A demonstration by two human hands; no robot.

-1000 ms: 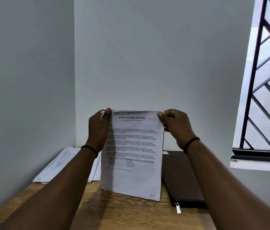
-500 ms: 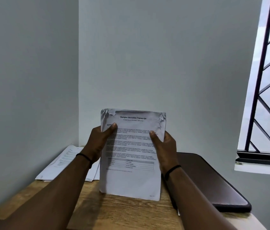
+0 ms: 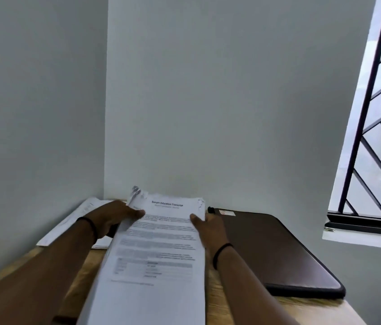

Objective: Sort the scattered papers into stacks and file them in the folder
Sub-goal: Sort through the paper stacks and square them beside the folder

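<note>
A stack of printed papers [image 3: 159, 259], its top sheet headed as a transcript, lies nearly flat over the wooden table [image 3: 297, 310] with crumpled far corners. My left hand [image 3: 114, 218] holds its upper left edge, thumb on top of the sheet. At the upper right edge my right hand [image 3: 209, 227] grips it the same way. A dark brown zip folder [image 3: 274, 249] lies closed on the table just right of the stack. More white papers [image 3: 77, 219] lie in the left corner behind my left arm.
Grey walls meet in a corner right behind the table. A window with a black metal grille [image 3: 370, 146] and a white sill is at the right. The table's right edge runs under the folder.
The paper stack was held upright in front of me; now it is tipped down almost flat over the table. Both hands slid from the top corners to the sides.
</note>
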